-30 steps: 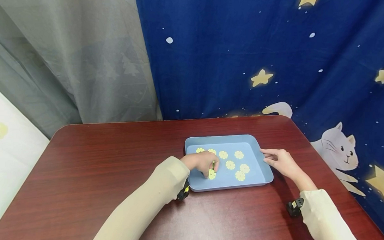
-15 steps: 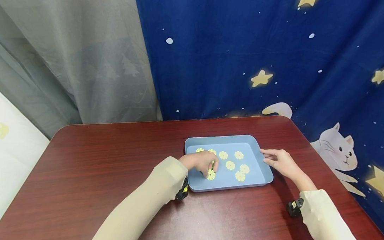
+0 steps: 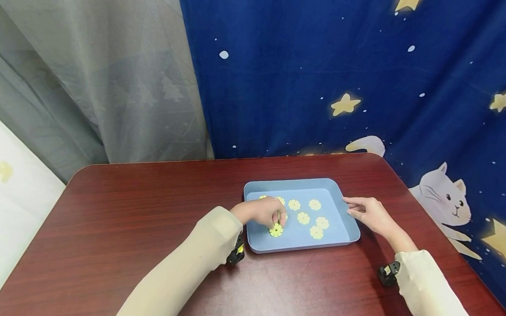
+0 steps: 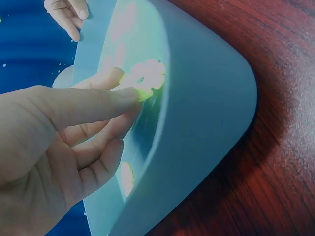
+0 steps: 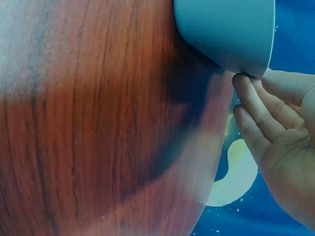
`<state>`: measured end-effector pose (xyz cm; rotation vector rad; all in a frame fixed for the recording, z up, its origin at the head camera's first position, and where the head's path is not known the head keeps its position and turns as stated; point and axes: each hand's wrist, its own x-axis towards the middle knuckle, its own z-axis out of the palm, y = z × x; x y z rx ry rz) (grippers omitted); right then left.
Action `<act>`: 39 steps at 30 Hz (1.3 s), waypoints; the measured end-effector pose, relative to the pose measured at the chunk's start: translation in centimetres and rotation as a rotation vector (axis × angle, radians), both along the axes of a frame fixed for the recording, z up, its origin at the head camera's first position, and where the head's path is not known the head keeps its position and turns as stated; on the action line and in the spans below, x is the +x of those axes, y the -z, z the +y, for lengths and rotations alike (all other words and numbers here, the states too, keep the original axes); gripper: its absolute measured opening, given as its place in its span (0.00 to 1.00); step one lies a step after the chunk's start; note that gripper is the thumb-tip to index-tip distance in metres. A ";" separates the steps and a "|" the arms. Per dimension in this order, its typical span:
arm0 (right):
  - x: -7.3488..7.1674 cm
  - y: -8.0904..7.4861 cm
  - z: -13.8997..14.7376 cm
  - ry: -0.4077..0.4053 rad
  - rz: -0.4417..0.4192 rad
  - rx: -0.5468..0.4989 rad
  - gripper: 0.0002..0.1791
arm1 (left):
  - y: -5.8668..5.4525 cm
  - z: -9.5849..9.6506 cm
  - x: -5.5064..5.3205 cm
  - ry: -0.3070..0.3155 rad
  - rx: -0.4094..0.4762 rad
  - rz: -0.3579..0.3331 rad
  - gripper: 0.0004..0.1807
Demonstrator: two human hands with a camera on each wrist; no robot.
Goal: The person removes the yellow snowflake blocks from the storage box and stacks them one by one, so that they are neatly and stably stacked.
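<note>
A light blue rectangular tray (image 3: 293,243) lies on the table with several yellow notched discs in it, such as the disc (image 3: 303,218) near its middle. Over the tray's left part, my left hand (image 3: 264,210) pinches one notched disc (image 3: 276,230) between thumb and fingertips. The left wrist view shows that disc (image 4: 143,79) with a hole at its centre, just inside the near wall. At the right end, my right hand (image 3: 373,215) holds the tray's rim, the thumb at the edge and fingertips against the outer wall (image 5: 226,34).
The dark red wooden table (image 3: 150,219) extends far to the left of the tray. A blue curtain (image 3: 280,84) with stars hangs behind it, beside a grey curtain (image 3: 105,78). A white sheet (image 3: 8,224) hangs at the left edge.
The left hand has shifted slightly left along the tray, and the pinched disc has moved with it, a little left. The right hand has stayed at the tray's right rim.
</note>
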<state>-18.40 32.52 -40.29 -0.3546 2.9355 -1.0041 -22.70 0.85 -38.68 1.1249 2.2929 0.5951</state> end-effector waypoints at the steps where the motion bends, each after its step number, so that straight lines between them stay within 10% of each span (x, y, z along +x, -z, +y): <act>1: 0.0 0.0 0.0 -0.001 0.002 -0.001 0.21 | 0.0 -0.1 0.0 -0.003 0.004 0.000 0.15; 39: 0.0 0.5 0.3 -0.021 0.022 -0.003 0.21 | -4.8 -6.2 0.4 -0.088 0.110 0.123 0.14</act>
